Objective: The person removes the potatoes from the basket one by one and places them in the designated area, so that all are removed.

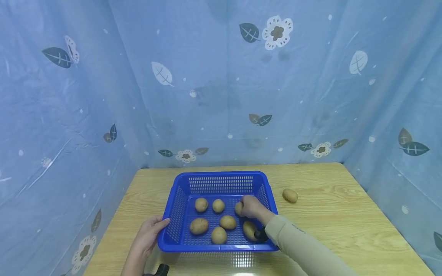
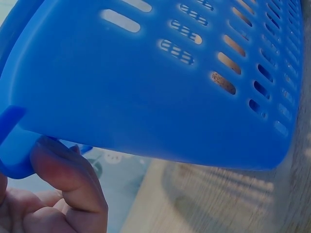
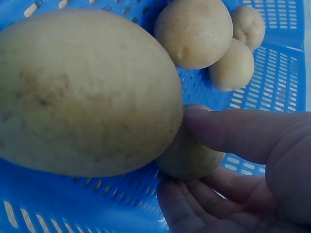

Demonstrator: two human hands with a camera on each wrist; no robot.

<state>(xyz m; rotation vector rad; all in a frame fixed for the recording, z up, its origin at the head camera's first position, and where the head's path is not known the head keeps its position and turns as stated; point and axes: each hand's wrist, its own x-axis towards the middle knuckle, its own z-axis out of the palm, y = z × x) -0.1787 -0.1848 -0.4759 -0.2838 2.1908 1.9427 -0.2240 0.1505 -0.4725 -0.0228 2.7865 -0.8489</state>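
Observation:
A blue plastic basket (image 1: 221, 247) with slotted walls stands on the table, several potatoes spread over its floor. My left hand (image 1: 149, 232) grips the basket's left rim, thumb on top; in the left wrist view its curled fingers (image 2: 73, 179) are under the rim. Reaching inside near the right wall, my right hand (image 1: 253, 208) holds a potato (image 3: 192, 150) between thumb and fingers. A larger potato (image 3: 87, 92) lies close by and partly covers the held one in the right wrist view. Another potato (image 1: 228, 222) sits to the left of that hand.
One potato (image 1: 290, 195) lies on the wooden table (image 1: 331, 214), outside the basket to the right. A blue curtain (image 1: 214, 96) with flowers and leaves hangs behind the table and along both sides.

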